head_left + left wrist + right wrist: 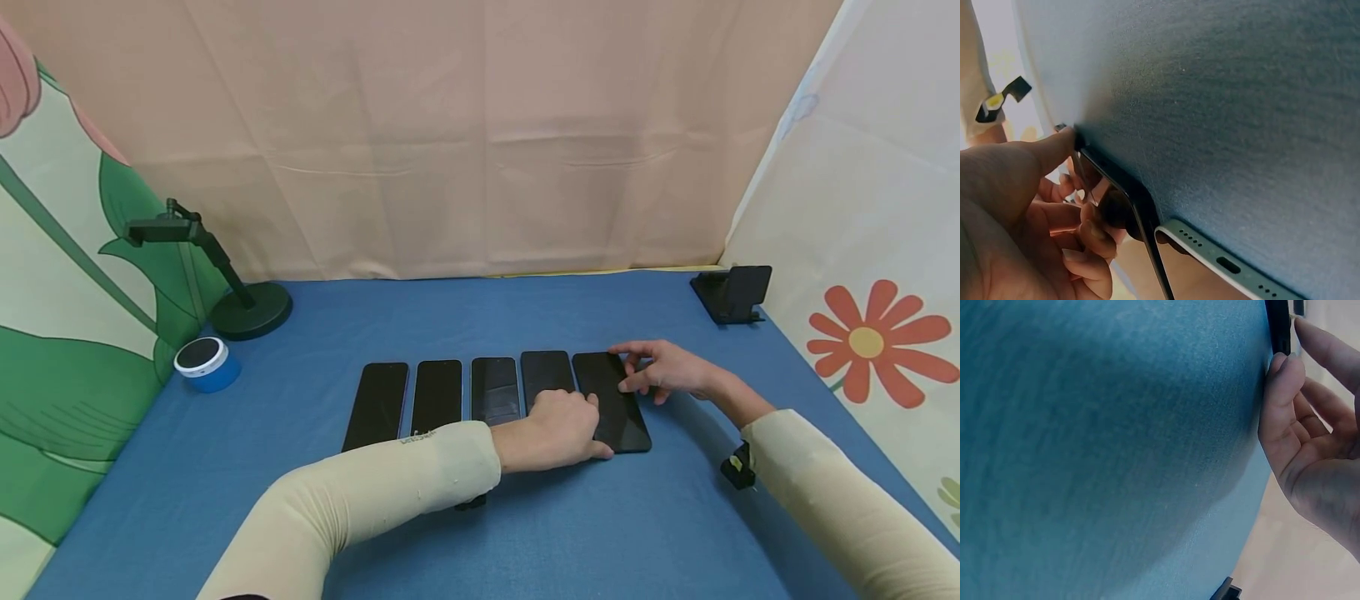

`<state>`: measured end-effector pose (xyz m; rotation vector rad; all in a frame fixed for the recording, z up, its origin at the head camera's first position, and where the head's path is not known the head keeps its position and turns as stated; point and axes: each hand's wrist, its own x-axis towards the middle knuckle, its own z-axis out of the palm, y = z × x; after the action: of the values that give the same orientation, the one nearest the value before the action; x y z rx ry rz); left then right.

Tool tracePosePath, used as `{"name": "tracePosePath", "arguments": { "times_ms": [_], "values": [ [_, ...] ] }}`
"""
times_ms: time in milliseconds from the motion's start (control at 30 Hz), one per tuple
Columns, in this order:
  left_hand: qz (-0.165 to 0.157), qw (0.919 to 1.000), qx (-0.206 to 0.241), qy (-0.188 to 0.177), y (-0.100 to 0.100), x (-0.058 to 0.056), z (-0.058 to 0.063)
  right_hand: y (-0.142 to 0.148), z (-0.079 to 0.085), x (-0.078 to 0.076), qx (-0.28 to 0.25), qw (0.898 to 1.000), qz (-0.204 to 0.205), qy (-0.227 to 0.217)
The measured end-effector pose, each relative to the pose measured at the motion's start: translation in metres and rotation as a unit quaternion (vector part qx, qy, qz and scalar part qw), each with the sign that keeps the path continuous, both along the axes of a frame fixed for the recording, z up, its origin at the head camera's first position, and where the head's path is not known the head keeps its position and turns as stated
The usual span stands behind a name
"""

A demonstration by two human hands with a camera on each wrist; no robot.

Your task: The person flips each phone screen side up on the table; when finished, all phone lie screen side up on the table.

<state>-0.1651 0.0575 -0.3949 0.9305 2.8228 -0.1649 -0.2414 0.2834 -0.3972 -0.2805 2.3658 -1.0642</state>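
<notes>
Several dark smartphones lie screen up in a side-by-side row on the blue tabletop, and the rightmost phone (pixel 606 398) has both hands at its edges. My left hand (pixel 558 429) has its thumb at that phone's lower edge and its curled fingers along the left side. The left wrist view shows the thumb at the black phone's edge beside a pale-framed phone (pixel 1210 256) with a charging port. With my right hand (pixel 663 371) I hold the upper right corner, index finger at the top edge and thumb at the right edge; the right wrist view shows the thumb (pixel 1285 381) against it.
A black desk stand (pixel 251 308) with a jointed arm stands at the back left, a blue and white round container (pixel 206 364) in front of it. A small black foldable holder (pixel 731 293) is at the back right. Fabric walls surround the table (pixel 420 542).
</notes>
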Motion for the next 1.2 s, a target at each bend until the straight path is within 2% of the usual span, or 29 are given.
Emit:
{"name": "tracePosePath", "arguments": {
  "times_ms": [367, 933, 1200],
  "values": [
    [-0.005, 1.0, -0.002, -0.002, -0.0023, -0.0035, 0.002, 0.0016, -0.0005, -0.0008, 0.006, 1.0, 0.0, 0.008],
    [-0.011, 0.9995, 0.014, -0.027, -0.0038, -0.0052, 0.0043, 0.001, -0.0024, -0.0034, 0.016, 1.0, -0.014, 0.004],
    [-0.021, 0.9992, 0.023, -0.024, -0.005, -0.005, 0.0034, -0.0008, -0.0003, -0.0008, 0.014, 1.0, -0.002, 0.002]
  ]
}}
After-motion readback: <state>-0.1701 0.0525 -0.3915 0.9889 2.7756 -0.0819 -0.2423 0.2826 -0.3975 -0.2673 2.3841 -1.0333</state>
